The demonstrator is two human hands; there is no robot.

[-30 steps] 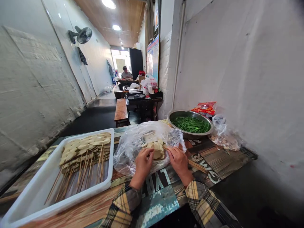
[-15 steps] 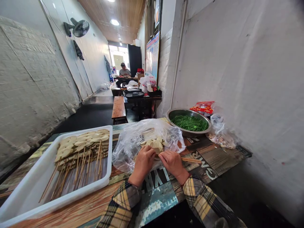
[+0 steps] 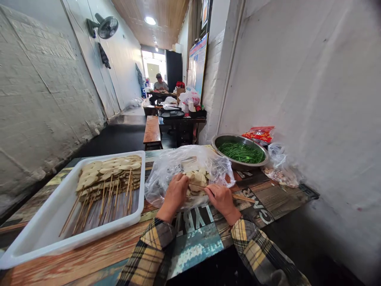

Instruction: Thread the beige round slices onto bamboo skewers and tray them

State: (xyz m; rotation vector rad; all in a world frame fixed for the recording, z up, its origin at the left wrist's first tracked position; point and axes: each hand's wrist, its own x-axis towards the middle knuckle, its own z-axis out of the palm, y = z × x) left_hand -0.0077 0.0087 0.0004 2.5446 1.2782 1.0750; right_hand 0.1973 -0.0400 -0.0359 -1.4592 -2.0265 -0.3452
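Observation:
A thin wooden skewer (image 3: 197, 186) spans the gap between my hands, above a heap of pale thin slices (image 3: 195, 176) in an opened clear plastic bag (image 3: 160, 171). My right hand (image 3: 222, 200) pinches the skewer between thumb and fingers. At its other end my left hand (image 3: 175, 194) is closed, its fingertips turned away; what they pinch is hidden. More skewers (image 3: 245, 198) lie on the table beyond my right hand. To the left, a white plastic tray (image 3: 142, 186) holds stacked rows of skewered pale slices (image 3: 108, 169), sticks pointing toward me.
A steel bowl (image 3: 214, 146) of long green stalks (image 3: 241, 153) stands behind the bag on the right. Beside it are a red packet (image 3: 258, 134) and a clear bag (image 3: 279, 171) by the wall. Farther back are a bench (image 3: 152, 129) and a seated person (image 3: 160, 84).
My hands have moved slightly apart, and a skewer now shows between them. The whole view has shifted a little, so the tray and bowl sit farther right.

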